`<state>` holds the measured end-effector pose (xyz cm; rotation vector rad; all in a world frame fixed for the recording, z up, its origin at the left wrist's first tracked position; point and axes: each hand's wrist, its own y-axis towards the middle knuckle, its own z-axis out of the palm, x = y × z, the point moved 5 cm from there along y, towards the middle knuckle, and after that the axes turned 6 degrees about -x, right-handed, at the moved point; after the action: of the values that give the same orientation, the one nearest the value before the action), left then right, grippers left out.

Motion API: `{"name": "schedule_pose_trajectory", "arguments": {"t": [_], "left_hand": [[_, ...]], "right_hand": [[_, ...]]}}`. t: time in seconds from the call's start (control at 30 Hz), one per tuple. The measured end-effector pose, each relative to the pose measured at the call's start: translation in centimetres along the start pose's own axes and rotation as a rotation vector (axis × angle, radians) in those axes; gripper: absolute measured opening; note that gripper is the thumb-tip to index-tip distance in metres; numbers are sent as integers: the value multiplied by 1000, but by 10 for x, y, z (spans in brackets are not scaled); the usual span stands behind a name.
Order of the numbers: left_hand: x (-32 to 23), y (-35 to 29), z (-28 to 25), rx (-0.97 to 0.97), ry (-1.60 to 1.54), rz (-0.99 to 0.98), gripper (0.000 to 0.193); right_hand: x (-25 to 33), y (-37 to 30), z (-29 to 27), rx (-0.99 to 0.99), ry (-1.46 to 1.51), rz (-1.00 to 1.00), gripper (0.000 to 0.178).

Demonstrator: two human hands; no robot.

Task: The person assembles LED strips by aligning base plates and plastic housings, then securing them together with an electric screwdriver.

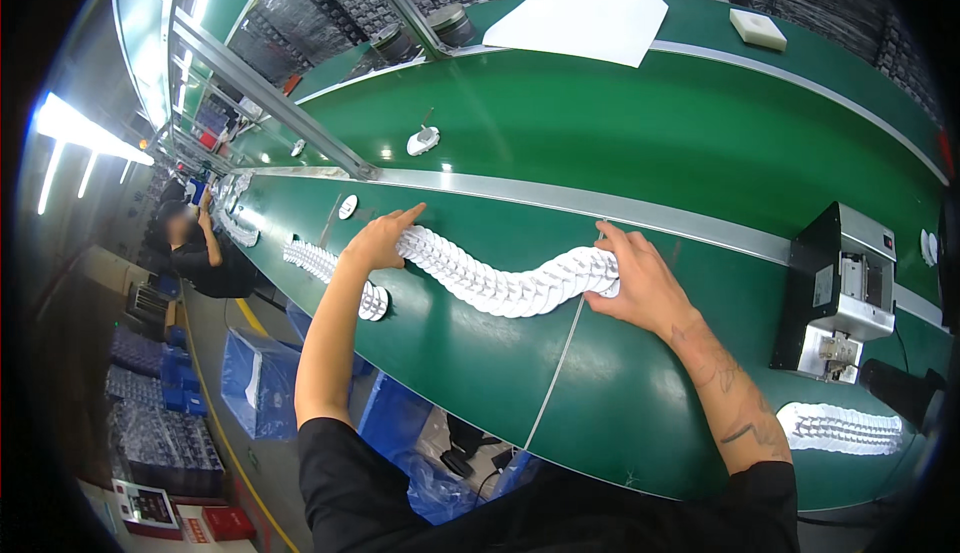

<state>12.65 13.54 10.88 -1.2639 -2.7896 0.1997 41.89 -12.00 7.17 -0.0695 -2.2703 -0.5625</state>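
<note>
A long wavy row of overlapping white round discs (505, 293), with dark markings along it, lies on the green work surface between my hands. My left hand (378, 240) cups the row's left end, its index finger stretched past it. At the right end, my right hand (640, 278) grips the last discs between thumb and fingers. Another shorter row of white discs (318, 261) lies to the left, partly behind my left forearm. A single white disc (348, 207) rests beyond it. What the discs are exactly cannot be made out.
A black and silver machine (838, 293) stands at the right, with another row of white discs (840, 428) nearer me. On the green belt beyond the metal rail lies a white part (423, 140). Blue bins (262, 383) stand below at the left; a person (200, 253) sits farther along.
</note>
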Motion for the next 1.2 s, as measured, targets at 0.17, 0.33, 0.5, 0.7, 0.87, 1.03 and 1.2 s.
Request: {"name": "schedule_pose_trajectory", "arguments": {"t": [0.17, 0.33, 0.5, 0.7, 0.87, 1.03, 1.2], "left_hand": [[29, 8, -5, -25, 16, -48, 110], [38, 15, -4, -22, 28, -56, 104], [45, 12, 1, -13, 94, -97, 107], [56, -49, -35, -573, -103, -124, 103], [123, -170, 46, -1426, -682, -800, 60], [106, -196, 114, -1462, -836, -928, 49], [82, -192, 111, -1558, -1038, -915, 45]], "right_hand": [[-2, 9, -1, 31, 33, -10, 83], [0, 9, 7, 19, 17, -2, 82], [12, 14, 18, 36, 29, -64, 81], [63, -1, 13, -108, -149, -311, 81], [117, -16, 109, 193, 192, -329, 84], [154, 13, 195, 187, 156, -267, 95], [184, 43, 265, 123, 121, -178, 107]]}}
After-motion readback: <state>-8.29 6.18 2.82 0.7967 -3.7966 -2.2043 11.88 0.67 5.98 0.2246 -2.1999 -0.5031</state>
